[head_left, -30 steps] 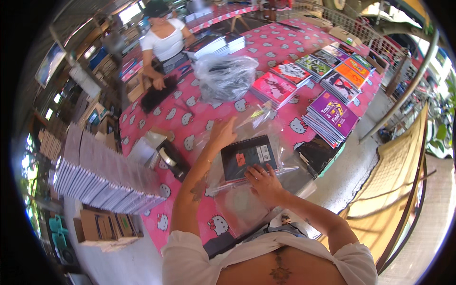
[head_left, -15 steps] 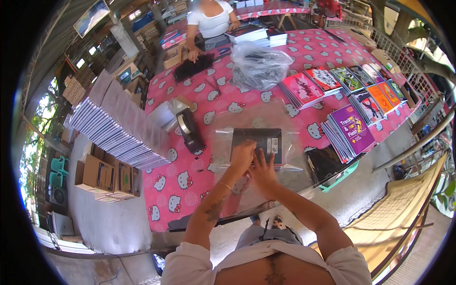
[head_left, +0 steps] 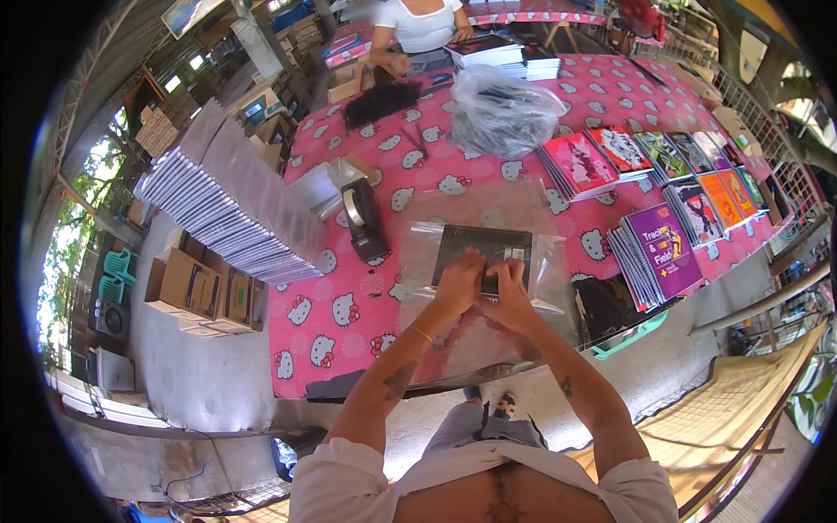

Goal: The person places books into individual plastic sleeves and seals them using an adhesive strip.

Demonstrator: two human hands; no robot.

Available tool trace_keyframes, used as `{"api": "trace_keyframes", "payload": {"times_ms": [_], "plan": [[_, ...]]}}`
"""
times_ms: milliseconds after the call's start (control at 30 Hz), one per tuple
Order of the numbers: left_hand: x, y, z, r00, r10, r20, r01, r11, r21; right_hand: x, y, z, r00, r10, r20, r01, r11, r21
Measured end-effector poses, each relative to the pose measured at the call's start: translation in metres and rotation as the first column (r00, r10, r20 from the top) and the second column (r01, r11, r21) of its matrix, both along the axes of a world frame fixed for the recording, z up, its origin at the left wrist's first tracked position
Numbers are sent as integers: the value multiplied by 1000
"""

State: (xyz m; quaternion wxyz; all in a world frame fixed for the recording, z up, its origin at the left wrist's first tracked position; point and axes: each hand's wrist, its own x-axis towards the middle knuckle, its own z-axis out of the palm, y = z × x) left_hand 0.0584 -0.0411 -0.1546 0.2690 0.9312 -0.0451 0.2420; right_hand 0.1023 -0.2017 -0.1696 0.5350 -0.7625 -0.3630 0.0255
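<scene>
A dark spiral notebook (head_left: 499,238) with a white label lies in front of me, inside a loose clear plastic sleeve (head_left: 547,253) that sticks out past its edges. My left hand (head_left: 460,283) rests on the notebook's near half, fingers bunched together on the plastic. Close beside it, my right hand (head_left: 509,295) has bent fingers drawn in on the plastic near the label. What lies under the fingertips is mostly hidden. Left of the notebook stands a black tape dispenser (head_left: 366,231).
A tall stack of plastic-wrapped notebooks (head_left: 231,213) rises at the left. Colourful notebooks, including a purple pile (head_left: 658,253), line the right. A plastic bag bundle (head_left: 501,113) lies farther back. Across the pink table (head_left: 349,301) is another person (head_left: 418,30); open cardboard boxes (head_left: 196,288) stand lower left.
My right hand has gone from spread flat on the notebook to curled fingers. My left hand stays bunched on the plastic. The whole view has shifted slightly; the other person's hand has lifted off the dark bundle.
</scene>
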Motion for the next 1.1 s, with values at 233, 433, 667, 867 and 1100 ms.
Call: {"api": "trace_keyframes", "payload": {"times_ms": [233,433,667,867,1100], "plan": [[-15,1,-6,999,45,-19,-42,988,150,5,-4,35,768,219,601,171,835,-523],[-78,47,5,842,539,-12,-517,813,267,7,-6,42,801,274,532,198,717,-668],[-80,238,13,672,460,-581,-702,144,-698,3,5,44,775,313,549,139,763,-631],[-71,159,-14,836,508,-208,-90,-247,-965,12,-8,43,796,271,541,147,781,-607],[-91,178,29,368,839,-400,-875,458,154,15,-13,40,753,300,585,139,797,-587]]}}
